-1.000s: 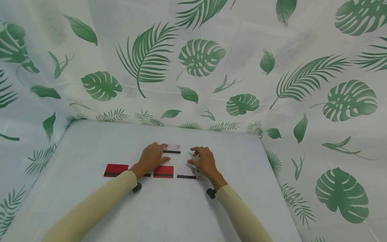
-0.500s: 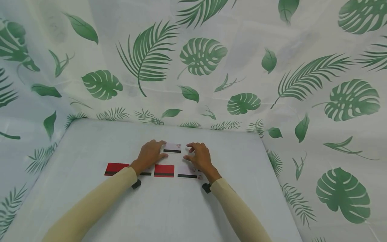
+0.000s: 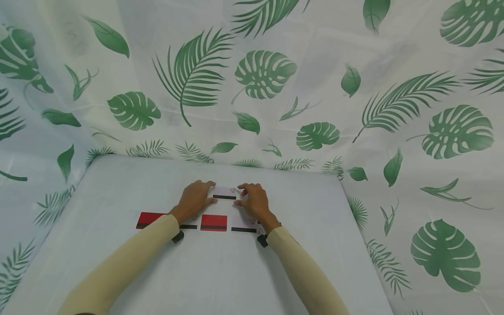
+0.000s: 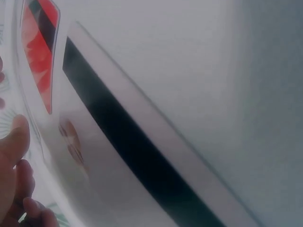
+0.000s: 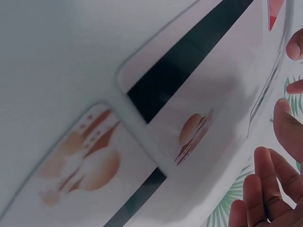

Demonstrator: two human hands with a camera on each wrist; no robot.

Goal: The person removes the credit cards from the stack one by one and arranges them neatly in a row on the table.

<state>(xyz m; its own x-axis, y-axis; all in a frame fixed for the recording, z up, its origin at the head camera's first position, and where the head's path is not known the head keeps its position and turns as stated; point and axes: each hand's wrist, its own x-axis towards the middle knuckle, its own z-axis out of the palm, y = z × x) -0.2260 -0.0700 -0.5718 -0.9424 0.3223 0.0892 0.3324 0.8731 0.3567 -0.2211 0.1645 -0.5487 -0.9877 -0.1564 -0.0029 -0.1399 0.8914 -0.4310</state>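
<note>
A white card with a black stripe (image 3: 224, 191) lies flat between my two hands. My left hand (image 3: 194, 196) is at its left end, with the index finger and thumb spread near the left corners. At the right end is my right hand (image 3: 255, 202), its thumb and bent index finger parted close to the card's edge. Whether the fingertips touch it cannot be told. Below is a row of cards: a red card (image 3: 149, 218), a striped white card (image 3: 190, 224), a second red card (image 3: 214, 222) and another white card (image 3: 243, 224). My right wrist partly hides one more card (image 3: 260, 229).
The cards lie on a white-covered table (image 3: 212, 271). A white sheet printed with green leaves (image 3: 267, 109) rises behind it and along both sides. In the right wrist view, two white cards, one with brown printing (image 5: 90, 161), lie side by side.
My right hand has moved left, up to the right end of the upper white card. My left hand has shifted only slightly, and the cards look unmoved.
</note>
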